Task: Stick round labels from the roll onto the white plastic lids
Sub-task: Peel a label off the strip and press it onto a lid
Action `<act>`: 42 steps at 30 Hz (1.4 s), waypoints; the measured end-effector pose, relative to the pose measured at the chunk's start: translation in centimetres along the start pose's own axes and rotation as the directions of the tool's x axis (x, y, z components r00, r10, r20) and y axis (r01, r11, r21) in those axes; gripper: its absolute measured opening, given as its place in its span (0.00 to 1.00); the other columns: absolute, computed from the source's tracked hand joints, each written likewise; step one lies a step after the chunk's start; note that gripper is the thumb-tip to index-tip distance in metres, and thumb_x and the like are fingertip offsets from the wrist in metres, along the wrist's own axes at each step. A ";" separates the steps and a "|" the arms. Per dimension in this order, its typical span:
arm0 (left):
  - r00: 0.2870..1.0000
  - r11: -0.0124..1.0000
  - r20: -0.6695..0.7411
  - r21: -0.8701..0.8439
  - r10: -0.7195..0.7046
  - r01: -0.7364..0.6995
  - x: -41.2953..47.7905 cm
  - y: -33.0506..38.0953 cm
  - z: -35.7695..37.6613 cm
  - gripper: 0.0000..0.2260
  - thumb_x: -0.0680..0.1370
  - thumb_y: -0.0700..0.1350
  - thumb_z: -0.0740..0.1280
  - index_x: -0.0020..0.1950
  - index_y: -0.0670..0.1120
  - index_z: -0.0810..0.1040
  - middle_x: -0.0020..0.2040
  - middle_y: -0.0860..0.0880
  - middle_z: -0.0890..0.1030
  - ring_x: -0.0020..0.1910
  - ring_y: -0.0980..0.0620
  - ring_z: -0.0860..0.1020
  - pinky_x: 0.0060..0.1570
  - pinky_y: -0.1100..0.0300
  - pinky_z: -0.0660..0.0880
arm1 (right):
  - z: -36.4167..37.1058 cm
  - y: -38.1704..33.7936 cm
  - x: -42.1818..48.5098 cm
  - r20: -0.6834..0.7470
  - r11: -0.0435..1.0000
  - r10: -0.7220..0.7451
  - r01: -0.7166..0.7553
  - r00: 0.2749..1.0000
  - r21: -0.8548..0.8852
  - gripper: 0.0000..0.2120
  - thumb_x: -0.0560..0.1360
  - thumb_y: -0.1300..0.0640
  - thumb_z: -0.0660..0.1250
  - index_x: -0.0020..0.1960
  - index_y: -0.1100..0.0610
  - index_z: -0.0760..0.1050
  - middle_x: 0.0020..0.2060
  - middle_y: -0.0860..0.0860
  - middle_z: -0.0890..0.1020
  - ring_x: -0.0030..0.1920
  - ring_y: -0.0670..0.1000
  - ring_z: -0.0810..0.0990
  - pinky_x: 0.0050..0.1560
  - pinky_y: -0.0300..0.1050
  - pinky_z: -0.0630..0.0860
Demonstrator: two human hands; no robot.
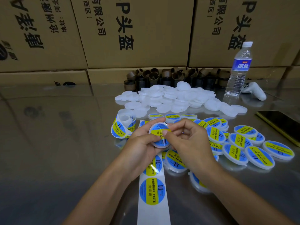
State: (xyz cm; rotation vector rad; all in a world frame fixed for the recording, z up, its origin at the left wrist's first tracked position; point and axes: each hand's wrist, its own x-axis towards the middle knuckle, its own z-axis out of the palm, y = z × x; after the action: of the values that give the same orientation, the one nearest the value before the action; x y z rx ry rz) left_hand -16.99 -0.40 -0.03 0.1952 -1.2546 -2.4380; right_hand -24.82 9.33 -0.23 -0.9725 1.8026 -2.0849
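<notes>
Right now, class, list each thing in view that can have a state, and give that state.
Held lid: labelled, held by left grip and right grip.
Plain lids: unlabelled, heaped.
Finished lids: labelled, overlapping.
Label roll: partly unrolled, strip trailing out.
Water bottle: upright, capped.
Phone: lying flat, screen dark.

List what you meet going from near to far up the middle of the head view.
label strip → lid held by left hand and right hand → heap of plain white lids → brown tube cores → cardboard boxes
</notes>
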 end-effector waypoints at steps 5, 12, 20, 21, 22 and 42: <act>1.000 0.998 0.001 0.054 0.014 -0.014 -0.1 -0.2 0.1 0.18 0.78 0.28 0.54 0.64 0.38 0.73 0.59 0.36 0.79 0.58 0.39 0.79 0.54 0.51 0.79 | 0.0 -0.1 -0.2 -0.067 0.978 -0.107 0.093 0.992 -0.187 0.08 0.71 0.59 0.72 0.34 0.53 0.76 0.24 0.46 0.78 0.26 0.42 0.76 0.28 0.40 0.75; 0.999 0.993 0.005 0.108 0.048 -0.048 -0.2 -0.3 0.0 0.15 0.80 0.32 0.55 0.62 0.39 0.75 0.58 0.39 0.81 0.56 0.42 0.81 0.54 0.53 0.79 | -0.4 -0.3 -0.1 -0.061 0.861 -0.236 0.180 0.970 -0.476 0.09 0.72 0.52 0.69 0.34 0.47 0.75 0.25 0.40 0.78 0.26 0.42 0.75 0.28 0.36 0.70; 0.998 0.988 0.023 0.141 0.056 -0.059 -0.2 -0.4 0.0 0.14 0.81 0.32 0.55 0.61 0.41 0.75 0.55 0.42 0.83 0.51 0.44 0.83 0.48 0.55 0.81 | -0.5 -0.6 -0.4 0.059 0.521 -0.429 0.301 0.901 -0.798 0.06 0.74 0.54 0.69 0.40 0.55 0.76 0.21 0.42 0.62 0.27 0.54 0.74 0.30 0.42 0.63; 0.998 0.989 0.024 0.136 0.057 -0.059 -0.2 -0.4 -0.1 0.14 0.81 0.33 0.55 0.62 0.40 0.75 0.56 0.41 0.83 0.52 0.43 0.83 0.50 0.54 0.81 | -0.7 -0.6 -0.3 0.059 0.518 -0.405 0.282 0.912 -0.807 0.07 0.74 0.52 0.67 0.42 0.55 0.74 0.21 0.42 0.62 0.28 0.54 0.74 0.30 0.42 0.63; 0.998 0.990 0.020 0.126 0.056 -0.058 -0.2 -0.4 -0.2 0.14 0.81 0.33 0.55 0.62 0.40 0.75 0.56 0.41 0.82 0.54 0.43 0.82 0.52 0.53 0.80 | -0.9 -0.6 -0.2 0.052 0.525 -0.367 0.253 0.929 -0.812 0.08 0.75 0.49 0.66 0.43 0.53 0.71 0.22 0.43 0.63 0.29 0.54 0.74 0.30 0.43 0.64; 0.989 0.984 0.013 0.098 0.151 -0.151 0.2 -0.5 -0.6 0.14 0.73 0.45 0.62 0.56 0.42 0.77 0.54 0.45 0.84 0.53 0.48 0.83 0.47 0.56 0.81 | -1.0 -0.1 0.5 0.155 0.989 0.003 0.020 0.988 -0.144 0.07 0.70 0.56 0.73 0.41 0.58 0.77 0.27 0.53 0.80 0.28 0.49 0.79 0.33 0.40 0.77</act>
State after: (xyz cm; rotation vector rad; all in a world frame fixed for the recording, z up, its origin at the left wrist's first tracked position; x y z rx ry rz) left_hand -17.17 -0.68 -0.78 0.1159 -1.3430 -2.2522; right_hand -25.78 9.83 0.04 -1.1461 1.8932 -1.8472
